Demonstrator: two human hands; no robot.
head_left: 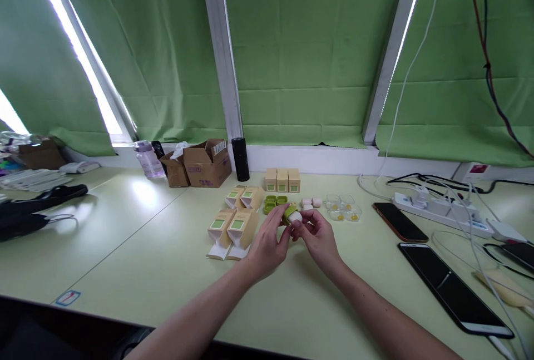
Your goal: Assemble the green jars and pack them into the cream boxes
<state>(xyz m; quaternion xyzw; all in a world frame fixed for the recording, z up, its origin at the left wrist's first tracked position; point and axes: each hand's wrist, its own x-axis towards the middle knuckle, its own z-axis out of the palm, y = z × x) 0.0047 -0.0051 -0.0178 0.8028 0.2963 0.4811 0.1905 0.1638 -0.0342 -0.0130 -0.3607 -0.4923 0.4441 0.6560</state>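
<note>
1. Green fabric blinds (308, 59) hang behind a pale green table (133, 271).
2. The left hand (269, 240) and right hand (319, 237) together grip a small green-and-white rounded piece (292, 215) above the table.
3. Open tan cardboard cartons (245, 226) sit beside the left hand.

Green-and-white piece (292, 215), tilted, between fingers (276, 217)

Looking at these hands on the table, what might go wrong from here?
The small green-and-white piece is held at the fingertips of both the left hand and the right hand, so it might slip.

The open boxes stand close beside the left hand, which could bump them.

The loose white pieces lie just beyond the right hand and could get knocked.
</note>
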